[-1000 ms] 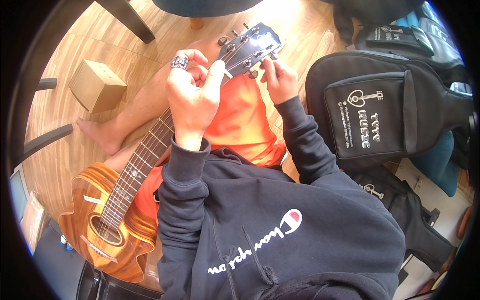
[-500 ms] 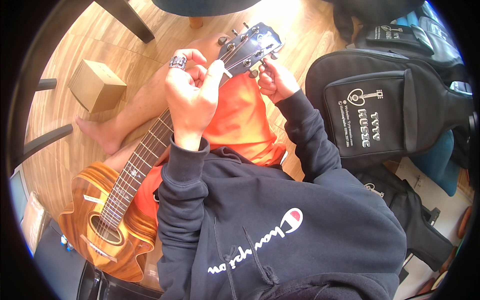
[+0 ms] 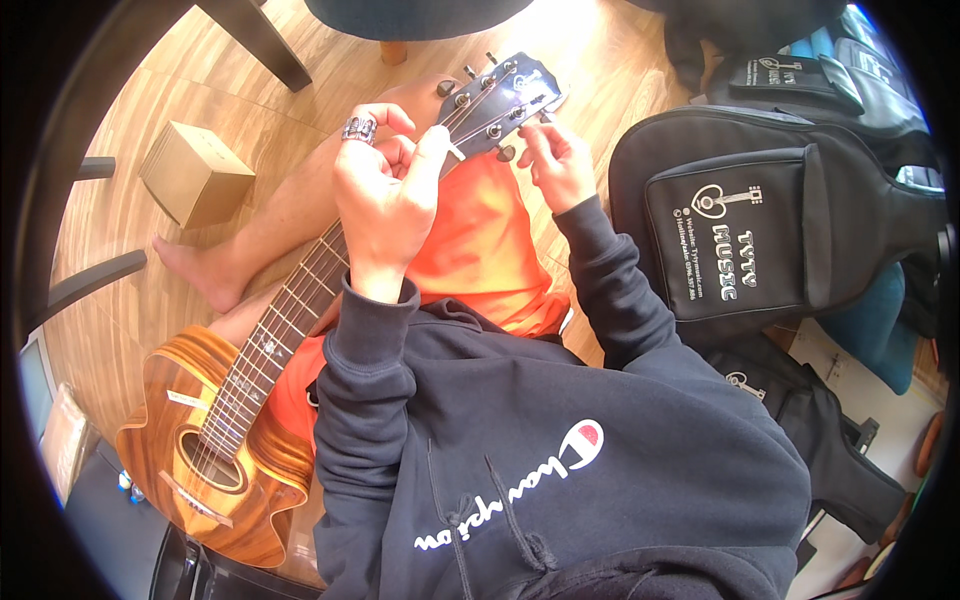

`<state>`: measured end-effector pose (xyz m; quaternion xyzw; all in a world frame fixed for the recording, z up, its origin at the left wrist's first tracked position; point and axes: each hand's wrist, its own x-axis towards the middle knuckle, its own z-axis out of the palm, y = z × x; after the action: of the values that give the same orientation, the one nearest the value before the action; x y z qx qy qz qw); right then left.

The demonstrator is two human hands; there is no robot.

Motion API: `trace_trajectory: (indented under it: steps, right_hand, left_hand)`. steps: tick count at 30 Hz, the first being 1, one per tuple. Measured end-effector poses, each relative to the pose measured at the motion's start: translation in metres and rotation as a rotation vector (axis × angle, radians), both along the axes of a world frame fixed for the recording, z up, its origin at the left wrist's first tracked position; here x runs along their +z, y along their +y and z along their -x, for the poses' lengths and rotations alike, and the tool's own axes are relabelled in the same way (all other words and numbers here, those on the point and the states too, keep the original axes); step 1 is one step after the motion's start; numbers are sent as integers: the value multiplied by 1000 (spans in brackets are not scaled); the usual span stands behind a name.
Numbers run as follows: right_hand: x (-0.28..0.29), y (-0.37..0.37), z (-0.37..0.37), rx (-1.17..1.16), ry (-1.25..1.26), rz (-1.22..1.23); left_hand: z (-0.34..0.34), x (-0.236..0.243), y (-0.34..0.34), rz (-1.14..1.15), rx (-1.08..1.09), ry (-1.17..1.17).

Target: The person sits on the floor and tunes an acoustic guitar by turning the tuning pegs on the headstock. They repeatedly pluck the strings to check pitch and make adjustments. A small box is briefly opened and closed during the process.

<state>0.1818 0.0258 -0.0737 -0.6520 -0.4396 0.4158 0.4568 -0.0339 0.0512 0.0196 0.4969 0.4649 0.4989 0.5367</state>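
An acoustic guitar (image 3: pixel 215 450) with a glossy striped-wood body lies slantwise at the left. Its neck (image 3: pixel 290 310) runs up to a black headstock (image 3: pixel 505 100) fitted with metal tuning pegs. My left hand (image 3: pixel 385 205), a chunky silver ring on one finger, is closed over the neck beside the nut. Its thumb and curled fingers appear to pinch a guitar string, though the string is mostly hidden there. At the headstock's right edge, the fingertips of my right hand (image 3: pixel 560 170) close round a tuning peg (image 3: pixel 543 119), largely covering it.
Black guitar bags (image 3: pixel 740 230) fill the right side. A cardboard box (image 3: pixel 195 175) sits on the wooden floor (image 3: pixel 170 80) at the left, near dark furniture legs (image 3: pixel 255 45). My crossed legs, in orange shorts (image 3: pixel 490 230), lie under the neck.
My right hand has shifted slightly at the tuning peg, its fingers turned and less curled than before. My left hand and the guitar are almost where they were.
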Motion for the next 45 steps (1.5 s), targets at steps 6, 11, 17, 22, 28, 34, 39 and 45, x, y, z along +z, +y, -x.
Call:
trace_trajectory:
  steps: [6,11,17,22,28,34,39,45]
  right_hand:
    - [-4,3,-14,169,715,181]
    - [9,3,-7,-4,298,249]
    - [0,-1,2,63,-263,-132]
    - [0,2,2,-56,125,4]
    - [-3,3,3,9,50,-15]
    - [-5,5,-3,-11,329,60]
    - [-5,-1,3,45,-340,-189]
    - [-3,8,-17,31,591,257]
  left_hand:
    - [1,3,-1,8,-4,-13]
    - [0,2,-1,14,-5,8]
    - [1,1,-1,13,5,-26]
    - [0,3,0,8,-2,-17]
    - [1,3,-1,9,9,-37]
    - [-1,3,0,12,3,-53]
    - [2,1,0,9,4,-29]
    - [1,1,-1,8,2,-47]
